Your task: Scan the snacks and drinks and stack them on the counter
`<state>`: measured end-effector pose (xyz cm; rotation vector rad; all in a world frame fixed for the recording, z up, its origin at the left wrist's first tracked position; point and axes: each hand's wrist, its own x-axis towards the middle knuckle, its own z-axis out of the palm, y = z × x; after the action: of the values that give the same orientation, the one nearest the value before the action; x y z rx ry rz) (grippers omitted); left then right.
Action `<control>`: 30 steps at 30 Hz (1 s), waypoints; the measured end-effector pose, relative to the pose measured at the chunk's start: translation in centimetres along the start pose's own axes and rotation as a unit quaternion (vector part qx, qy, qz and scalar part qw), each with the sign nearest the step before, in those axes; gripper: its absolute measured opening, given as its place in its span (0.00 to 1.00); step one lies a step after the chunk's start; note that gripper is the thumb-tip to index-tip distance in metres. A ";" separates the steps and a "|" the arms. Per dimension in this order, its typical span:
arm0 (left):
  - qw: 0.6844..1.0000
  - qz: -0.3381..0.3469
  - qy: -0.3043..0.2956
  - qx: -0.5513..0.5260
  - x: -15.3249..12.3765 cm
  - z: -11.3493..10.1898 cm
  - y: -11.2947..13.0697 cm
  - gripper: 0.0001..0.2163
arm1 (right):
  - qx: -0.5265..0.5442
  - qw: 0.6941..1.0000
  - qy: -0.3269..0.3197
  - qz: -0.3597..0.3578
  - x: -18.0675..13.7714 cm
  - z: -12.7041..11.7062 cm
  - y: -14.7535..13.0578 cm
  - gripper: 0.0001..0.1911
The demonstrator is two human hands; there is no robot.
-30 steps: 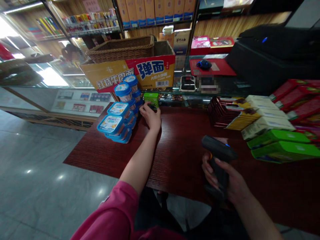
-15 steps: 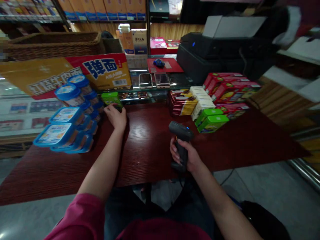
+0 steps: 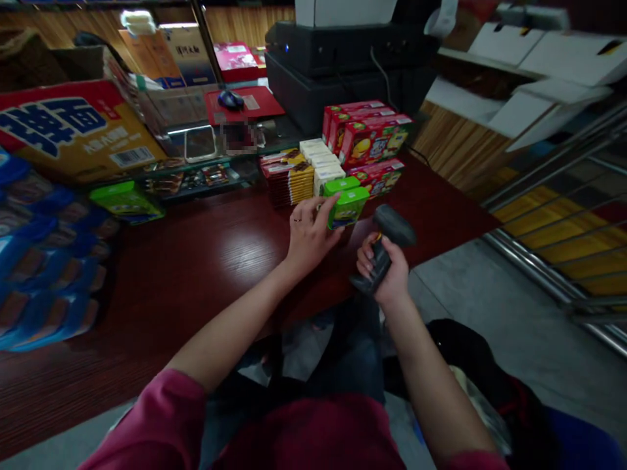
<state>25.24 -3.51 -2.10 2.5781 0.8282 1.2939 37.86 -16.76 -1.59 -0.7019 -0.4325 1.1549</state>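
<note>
My right hand (image 3: 386,267) is wrapped round the handle of a dark barcode scanner (image 3: 394,225), held over the table's right front edge. My left hand (image 3: 311,232), fingers spread, is at a green box (image 3: 350,205) at the front of a group of goods; whether the fingertips touch it I cannot tell. A second green box (image 3: 340,185) stands right behind that one. Another green box (image 3: 128,201) sits alone at the left, by the glass counter edge. Beside the front boxes are white packs (image 3: 327,175) and a stack of red and yellow packets (image 3: 294,179).
Red boxes (image 3: 367,140) are stacked behind the green ones. Blue-lidded tubs (image 3: 44,261) are piled at the left below a noodle carton (image 3: 83,130). A black machine (image 3: 337,78) stands at the back. Metal rack bars (image 3: 563,261) rise at the right.
My left hand has left the green box on the left and moved right to the green boxes there. The view has turned right. My right hand still holds the scanner.
</note>
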 end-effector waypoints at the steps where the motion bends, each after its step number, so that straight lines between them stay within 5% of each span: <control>1: 1.000 -0.026 0.004 -0.001 0.5 0.9 0.3 0.30 | 0.009 1.000 0.007 -0.003 0.1 -0.2 -0.3 0.14; 8: 0.994 -0.085 -0.030 -0.058 1.4 1.8 0.2 0.25 | 0.023 0.998 0.060 -0.007 0.1 0.0 -0.8 0.15; 14: 0.978 0.021 -0.124 -0.168 0.7 1.3 0.1 0.20 | 0.041 0.997 0.054 -0.034 -0.3 0.0 -0.8 0.17; 18: 0.932 -0.088 -0.082 -0.342 -0.3 0.6 -1.6 0.30 | 0.017 0.998 0.054 -0.033 -0.8 0.2 -0.9 0.17; 24: 0.815 -0.302 -0.029 -0.494 -3.9 -5.9 -7.3 0.28 | -0.029 0.993 -0.074 0.092 -0.9 2.4 1.1 0.15; 30: 0.785 -0.377 0.088 -0.483 -7.4 -14.7 -12.8 0.20 | -0.057 0.943 -0.195 0.263 0.2 7.6 6.8 0.16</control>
<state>5.04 1.63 -2.74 1.1490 0.7811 1.2006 28.41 -12.90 -0.90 -0.7108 -0.6740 1.8023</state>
